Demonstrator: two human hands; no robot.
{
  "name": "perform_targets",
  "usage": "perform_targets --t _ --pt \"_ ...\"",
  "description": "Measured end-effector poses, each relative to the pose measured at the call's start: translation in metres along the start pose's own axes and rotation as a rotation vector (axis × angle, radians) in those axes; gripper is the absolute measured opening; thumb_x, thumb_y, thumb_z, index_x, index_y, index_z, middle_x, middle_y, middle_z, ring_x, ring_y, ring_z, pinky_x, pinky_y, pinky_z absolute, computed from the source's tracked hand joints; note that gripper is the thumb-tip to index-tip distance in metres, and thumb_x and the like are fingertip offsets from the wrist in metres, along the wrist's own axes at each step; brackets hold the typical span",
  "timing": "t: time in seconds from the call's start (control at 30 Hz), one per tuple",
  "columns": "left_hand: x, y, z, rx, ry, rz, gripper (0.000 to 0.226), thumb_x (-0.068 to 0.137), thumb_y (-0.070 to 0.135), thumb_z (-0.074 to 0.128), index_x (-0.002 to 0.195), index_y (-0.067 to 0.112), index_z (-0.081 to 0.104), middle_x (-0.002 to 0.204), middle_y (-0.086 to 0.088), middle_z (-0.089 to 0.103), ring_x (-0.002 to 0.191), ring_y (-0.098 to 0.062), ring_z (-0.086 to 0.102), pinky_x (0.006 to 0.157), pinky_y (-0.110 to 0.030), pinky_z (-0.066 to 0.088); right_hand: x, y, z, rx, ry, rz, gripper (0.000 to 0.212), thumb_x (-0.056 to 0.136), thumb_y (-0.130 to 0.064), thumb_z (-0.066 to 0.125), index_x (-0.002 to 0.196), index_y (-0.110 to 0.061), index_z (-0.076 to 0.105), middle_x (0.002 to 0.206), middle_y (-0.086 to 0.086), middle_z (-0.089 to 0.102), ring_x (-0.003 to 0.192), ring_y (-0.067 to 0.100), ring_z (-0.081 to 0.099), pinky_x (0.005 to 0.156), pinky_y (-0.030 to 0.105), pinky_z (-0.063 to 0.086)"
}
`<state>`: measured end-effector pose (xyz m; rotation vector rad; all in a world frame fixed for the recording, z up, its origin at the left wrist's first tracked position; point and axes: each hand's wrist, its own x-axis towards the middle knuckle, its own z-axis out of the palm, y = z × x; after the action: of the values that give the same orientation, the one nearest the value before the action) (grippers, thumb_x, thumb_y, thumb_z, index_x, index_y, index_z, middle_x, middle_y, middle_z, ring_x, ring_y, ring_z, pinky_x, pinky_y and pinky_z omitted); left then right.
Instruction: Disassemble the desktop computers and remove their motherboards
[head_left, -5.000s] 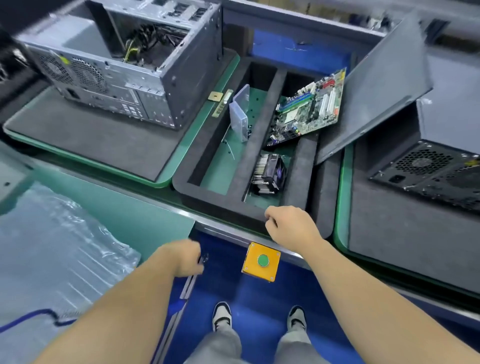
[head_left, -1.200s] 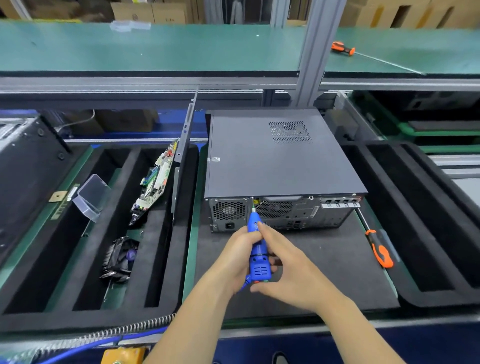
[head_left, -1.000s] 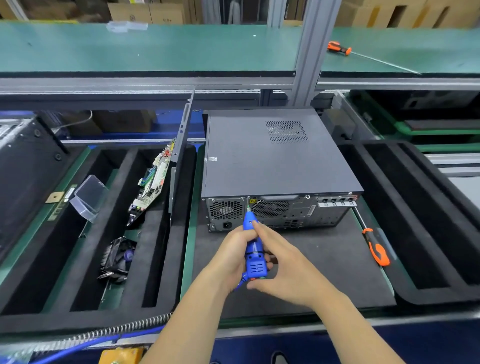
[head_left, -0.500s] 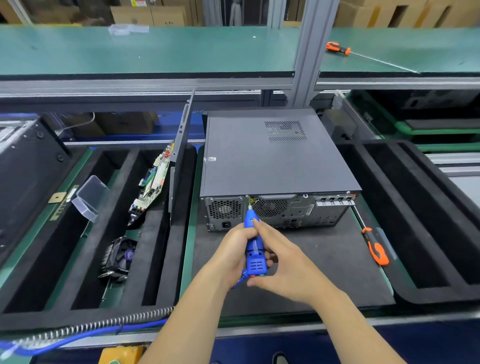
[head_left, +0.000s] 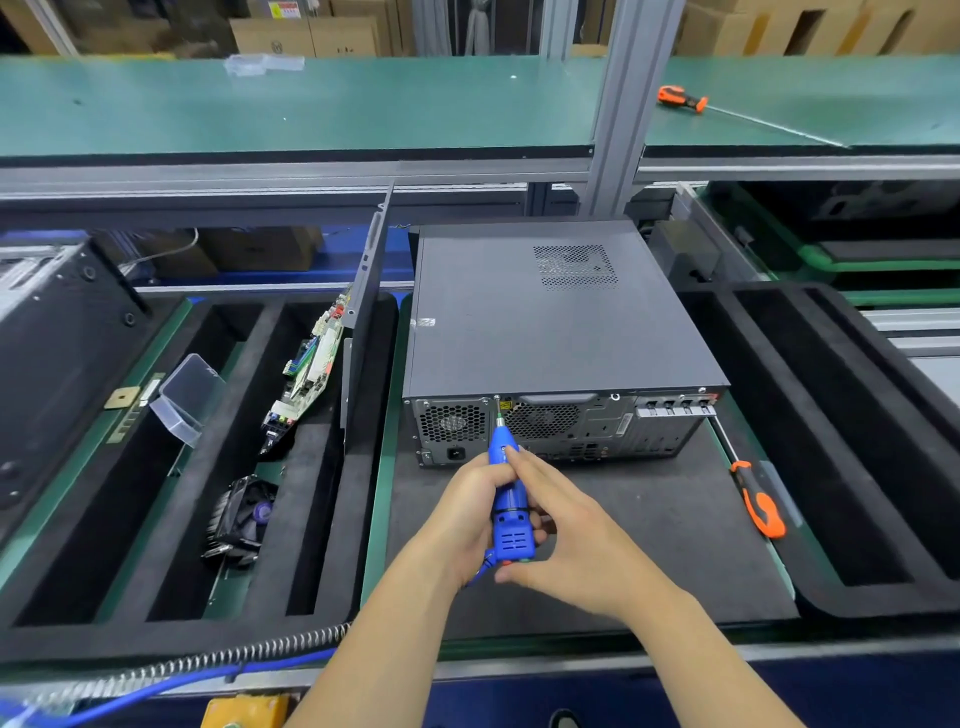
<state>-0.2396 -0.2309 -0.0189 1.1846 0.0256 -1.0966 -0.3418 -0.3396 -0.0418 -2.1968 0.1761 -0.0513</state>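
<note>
1. We stand at a green tabletop (head_left: 395, 332) that carries black foam trays (head_left: 363, 467), with a green shelf (head_left: 311, 104) running above it.
2. A closed dark grey desktop computer (head_left: 545, 322) lies flat on a black mat (head_left: 649, 519) in the middle of the tabletop, its rear panel with fans and ports facing us.
3. At the far left edge we see part of another computer case (head_left: 57, 338), dark and tilted.
4. A grey side panel (head_left: 363, 312) stands on edge in the left tray, just beside the closed computer.
5. A motherboard (head_left: 311, 369) leans against that panel in the same tray, tilted up on its edge.
6. A cooler fan (head_left: 241, 514) lies in the tray slot nearer to us than the motherboard, and a clear plastic box (head_left: 187, 397) rests tilted in the slot to the left.
7. Our left hand (head_left: 467, 514), its grip clenched around the tool, holds a blue electric screwdriver (head_left: 509, 499) whose bit touches the top edge of the rear panel between the two fan grilles.
8. Our right hand (head_left: 576, 545) pinches the same tool, the forefinger laid along its front and the thumb at its base.
9. An orange-handled screwdriver (head_left: 758, 504) lies on the mat to the right of the computer; another (head_left: 680, 98) lies on the shelf.
</note>
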Motion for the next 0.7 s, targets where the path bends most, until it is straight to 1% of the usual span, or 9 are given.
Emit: perform_targets --t 0.13,0.27,0.3,0.37,0.47,0.53,0.57,0.63,0.7 --pt "0.001 0.003 0.000 -0.027 0.001 -0.016 0.017 0.094 0.008 0.049 0.109 0.007 0.056 0.071 -0.015 0.061 0.055 -0.027 0.056 0.054 -0.035 0.051 0.002 -0.001 -0.002 0.013 -0.018 -0.001 0.112 0.067 -0.044 0.081 0.149 -0.061 0.007 0.155 -0.042 0.007 0.134 -0.016 0.032 0.103 0.017 0.041" --pt "0.002 0.009 0.000 -0.069 -0.012 -0.088 0.019 0.095 0.012 0.053 0.114 0.008 0.058 0.071 -0.014 0.062 0.055 -0.027 0.057 0.054 -0.034 0.052 0.007 -0.005 -0.008 0.025 -0.066 0.002 0.114 0.065 -0.050 0.077 0.149 -0.061 0.001 0.155 -0.043 -0.001 0.140 -0.020 0.014 0.105 0.017 0.037" --pt "0.001 0.010 -0.001 -0.077 -0.017 -0.099 0.020 0.095 0.012 0.054 0.115 0.009 0.057 0.071 -0.014 0.062 0.055 -0.027 0.057 0.054 -0.034 0.052 0.007 -0.006 -0.008 0.024 -0.071 0.008 0.114 0.065 -0.050 0.078 0.149 -0.061 0.001 0.155 -0.043 -0.001 0.139 -0.021 0.014 0.104 0.016 0.038" --pt "0.001 0.011 -0.002 -0.081 -0.024 -0.114 0.022 0.095 0.012 0.054 0.117 0.009 0.058 0.072 -0.014 0.062 0.056 -0.027 0.057 0.054 -0.035 0.052 0.008 -0.007 -0.008 0.025 -0.067 0.029 0.115 0.063 -0.052 0.077 0.147 -0.064 0.000 0.156 -0.041 0.004 0.135 -0.021 0.025 0.100 0.013 0.039" --pt "0.001 0.013 -0.004 -0.068 -0.025 -0.113 0.025 0.096 0.012 0.053 0.121 0.009 0.057 0.075 -0.015 0.061 0.057 -0.027 0.057 0.055 -0.035 0.052 0.007 -0.007 -0.003 0.028 -0.060 0.060 0.114 0.062 -0.053 0.075 0.146 -0.066 -0.001 0.157 -0.030 0.023 0.119 -0.018 0.045 0.090 0.006 0.041" --pt "0.001 0.013 -0.004 -0.068 -0.023 -0.123 0.028 0.097 0.012 0.052 0.124 0.009 0.057 0.075 -0.015 0.061 0.058 -0.027 0.057 0.056 -0.036 0.052 0.007 -0.004 -0.001 0.024 -0.049 0.066 0.113 0.064 -0.051 0.076 0.146 -0.065 -0.001 0.154 -0.022 0.033 0.108 -0.018 0.049 0.084 0.001 0.040" --pt "0.001 0.012 -0.004 -0.072 -0.022 -0.128 0.028 0.096 0.012 0.052 0.124 0.009 0.057 0.076 -0.015 0.061 0.058 -0.028 0.057 0.056 -0.036 0.052 0.006 -0.004 -0.001 0.026 -0.047 0.066 0.113 0.064 -0.051 0.077 0.146 -0.066 0.000 0.153 -0.020 0.035 0.106 -0.019 0.048 0.083 0.000 0.039" --pt "0.000 0.011 -0.004 -0.079 -0.021 -0.129 0.025 0.096 0.012 0.052 0.121 0.009 0.058 0.075 -0.015 0.061 0.057 -0.028 0.057 0.055 -0.036 0.052 0.006 -0.003 -0.001 0.047 -0.059 0.064 0.114 0.062 -0.053 0.078 0.145 -0.068 0.000 0.155 -0.027 0.029 0.113 -0.018 0.046 0.086 -0.001 0.039" --pt "-0.001 0.011 -0.002 -0.083 -0.024 -0.127 0.022 0.096 0.011 0.052 0.118 0.010 0.058 0.075 -0.016 0.061 0.057 -0.028 0.057 0.055 -0.036 0.052 0.005 -0.002 -0.004 0.068 -0.089 0.055 0.116 0.062 -0.051 0.081 0.143 -0.070 -0.001 0.156 -0.037 0.016 0.123 -0.017 0.042 0.090 0.002 0.040"
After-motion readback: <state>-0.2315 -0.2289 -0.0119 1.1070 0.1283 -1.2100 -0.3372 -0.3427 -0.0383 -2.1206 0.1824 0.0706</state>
